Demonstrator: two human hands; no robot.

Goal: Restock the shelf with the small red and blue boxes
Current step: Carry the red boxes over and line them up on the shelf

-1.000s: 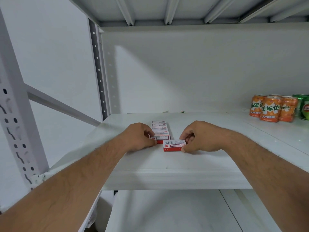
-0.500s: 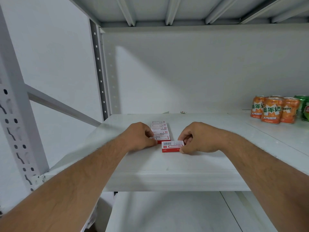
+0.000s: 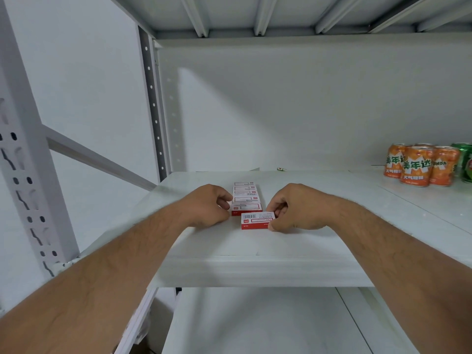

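Note:
A row of several small red and white boxes [image 3: 245, 198] lies flat on the white shelf [image 3: 255, 267], running front to back. My left hand [image 3: 208, 206] rests curled against the row's left side, fingertips touching the front boxes. One more red box [image 3: 256, 220] lies on the shelf just in front and to the right of the row. My right hand [image 3: 297, 206] pinches this box at its right end.
Several orange soda cans [image 3: 419, 164] and a green can [image 3: 466, 162] stand at the back right of the shelf. A perforated upright post [image 3: 25, 175] rises at the left. A lower shelf [image 3: 255, 323] shows below.
The single red box and my right hand have shifted slightly left, toward the row. My left hand stays against the row.

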